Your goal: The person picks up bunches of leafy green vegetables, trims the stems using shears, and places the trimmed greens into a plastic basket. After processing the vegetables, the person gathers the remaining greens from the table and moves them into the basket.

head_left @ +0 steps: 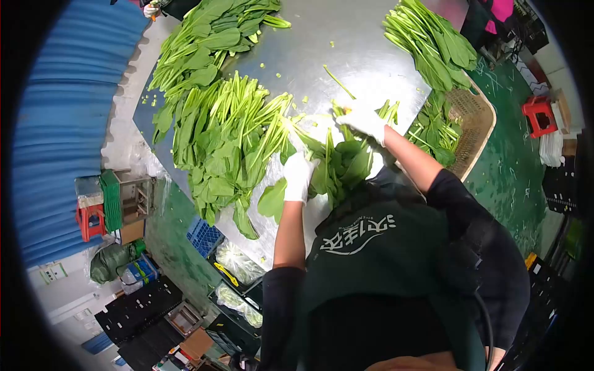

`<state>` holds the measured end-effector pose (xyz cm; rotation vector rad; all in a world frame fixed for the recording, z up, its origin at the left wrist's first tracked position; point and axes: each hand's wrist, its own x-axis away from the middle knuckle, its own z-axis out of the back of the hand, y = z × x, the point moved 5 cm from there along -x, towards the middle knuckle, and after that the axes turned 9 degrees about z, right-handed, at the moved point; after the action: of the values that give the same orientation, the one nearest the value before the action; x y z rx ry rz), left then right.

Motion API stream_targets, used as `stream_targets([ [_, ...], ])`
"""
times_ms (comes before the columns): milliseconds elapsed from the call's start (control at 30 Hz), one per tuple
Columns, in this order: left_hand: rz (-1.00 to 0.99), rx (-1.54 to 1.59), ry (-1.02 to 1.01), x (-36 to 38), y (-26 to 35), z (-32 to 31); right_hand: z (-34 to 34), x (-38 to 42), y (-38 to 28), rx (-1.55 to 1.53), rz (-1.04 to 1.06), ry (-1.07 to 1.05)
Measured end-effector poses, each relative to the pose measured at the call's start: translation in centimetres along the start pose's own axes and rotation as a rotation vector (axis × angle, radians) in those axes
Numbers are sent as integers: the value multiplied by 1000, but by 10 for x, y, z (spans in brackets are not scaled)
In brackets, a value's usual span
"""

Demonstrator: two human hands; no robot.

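My left hand, in a white glove, is closed around some leafy green stalks, whose broad leaves hang towards my apron. My right hand, also gloved in white, has its fingers closed at a few pale green stems. Beside those fingertips shows a small orange spot, too small to name. A large heap of leafy greens lies directly left of my left hand, stems pointing up and right. One loose stem rests on the metal table beyond my right hand.
More greens lie at the far left and another bunch at the far right. A tan basket with greens stands off the table's right edge. Crates with bagged vegetables are below left. Another person's gloved hand shows at top left.
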<state>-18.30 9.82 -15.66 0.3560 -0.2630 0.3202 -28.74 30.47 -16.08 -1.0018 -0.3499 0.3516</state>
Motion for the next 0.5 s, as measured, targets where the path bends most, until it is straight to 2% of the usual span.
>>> stream_targets([
  [33, -4, 2, 4, 3, -7, 0, 14, 4, -9, -451, -104, -34],
  [67, 20, 94, -43, 6, -17, -1, 47, 26, -63, -606, -144, 61],
  [100, 43, 186, -93, 9, -25, 0, 64, 25, -67, -550, -49, 114],
  [167, 70, 250, -112, 14, -35, 8, 96, 43, -111, -812, 62, 285],
  [233, 29, 241, -77, 12, -41, 14, 106, 44, -109, -856, 66, 310],
  [300, 20, 221, 256, 11, -47, 34, 106, 43, -105, -907, 70, 323],
  [333, 14, 218, 254, 14, -33, 55, 100, 41, -101, -894, 51, 354],
  [367, 9, 383, 341, 16, -31, 65, 95, 40, -98, -881, 32, 382],
  [433, 37, 466, 227, 21, -13, 91, 90, 45, -106, -828, -5, 363],
  [500, 68, 423, 256, 17, -17, 96, 82, 46, -108, -739, 20, 231],
])
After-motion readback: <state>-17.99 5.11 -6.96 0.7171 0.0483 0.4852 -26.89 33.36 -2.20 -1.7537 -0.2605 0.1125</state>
